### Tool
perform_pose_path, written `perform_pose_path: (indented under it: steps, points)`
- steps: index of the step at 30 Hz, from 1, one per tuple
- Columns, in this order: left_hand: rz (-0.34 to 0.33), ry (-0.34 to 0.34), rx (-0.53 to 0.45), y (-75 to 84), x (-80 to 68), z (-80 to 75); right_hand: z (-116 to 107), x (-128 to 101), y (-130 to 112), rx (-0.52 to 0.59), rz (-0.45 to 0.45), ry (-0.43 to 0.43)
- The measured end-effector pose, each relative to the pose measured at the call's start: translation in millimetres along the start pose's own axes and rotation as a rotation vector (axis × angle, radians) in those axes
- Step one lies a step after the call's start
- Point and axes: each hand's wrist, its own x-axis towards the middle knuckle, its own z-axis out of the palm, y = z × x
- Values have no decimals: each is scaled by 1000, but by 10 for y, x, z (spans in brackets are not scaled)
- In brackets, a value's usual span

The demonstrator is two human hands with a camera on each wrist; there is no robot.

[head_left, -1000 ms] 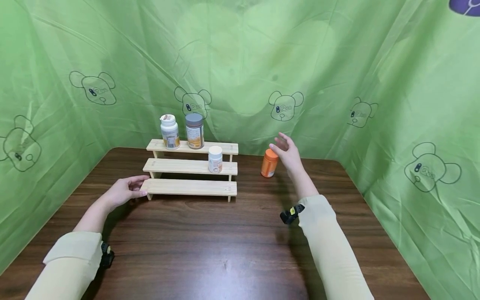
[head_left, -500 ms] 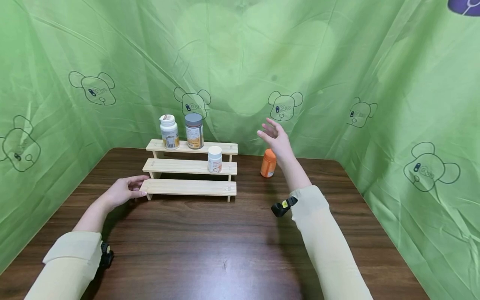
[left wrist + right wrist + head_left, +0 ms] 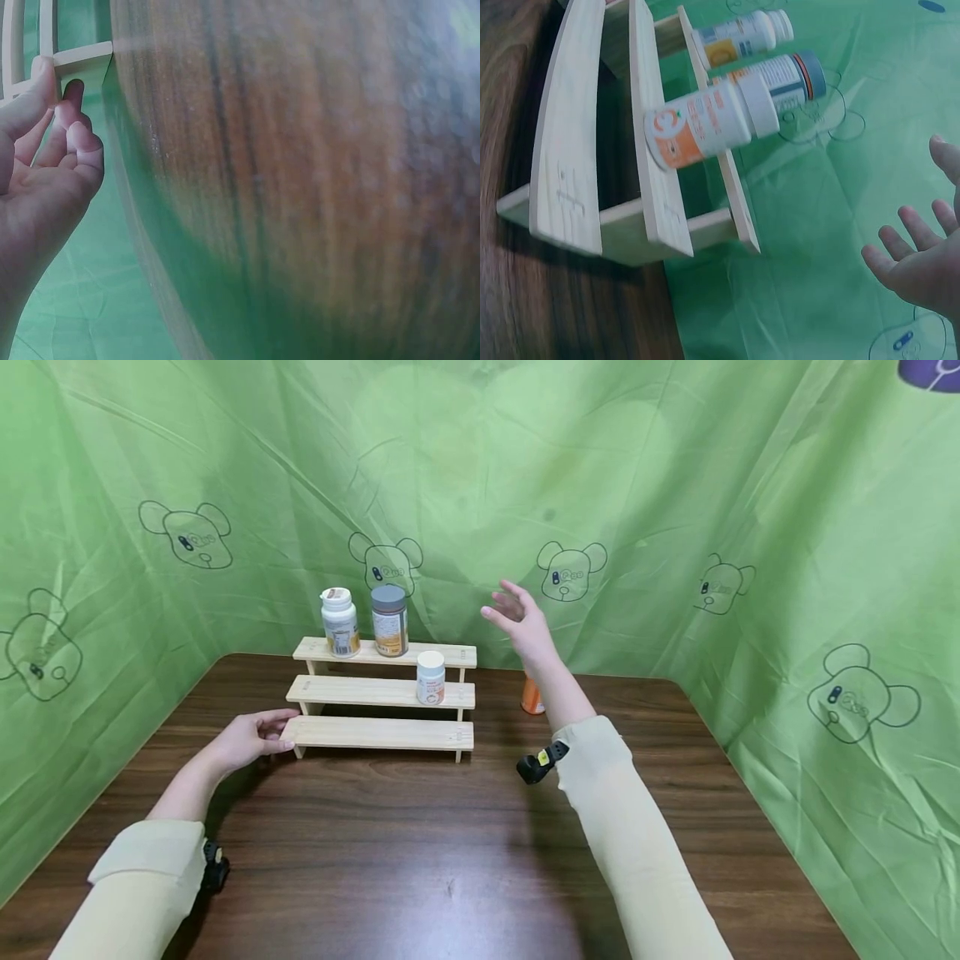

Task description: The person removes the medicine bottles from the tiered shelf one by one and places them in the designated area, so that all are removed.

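Observation:
A three-tier wooden display rack [image 3: 378, 733] stands on the dark wood table. My left hand [image 3: 246, 743] holds the left end of its lowest step, and in the left wrist view the thumb and fingers [image 3: 73, 94] meet at the wooden end. On the top step are a white bottle [image 3: 341, 625] and a grey-lidded bottle [image 3: 390, 622]. A smaller white bottle [image 3: 431, 678] with an orange label sits at the right of the middle step. My right hand [image 3: 521, 620] is raised in the air, fingers spread and holding nothing. Behind its forearm, an orange bottle [image 3: 532, 695] is mostly hidden.
Green cloth [image 3: 480, 485] printed with bear outlines hangs behind the table and along both sides. The dark table [image 3: 420, 852] stretches in front of the rack. A black wrist camera [image 3: 542, 763] is strapped at the right sleeve, another [image 3: 215, 867] at the left.
My right hand has moved up and left, from beside the orange bottle toward the rack's right end. Its forearm now covers much of that bottle. The left hand stays put.

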Motion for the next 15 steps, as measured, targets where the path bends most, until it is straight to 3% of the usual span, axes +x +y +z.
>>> perform_pose_path:
  steps: [15]
  points:
    - [-5,-8,-6,60,-27,5,493,83,-54,-35,2,-45]
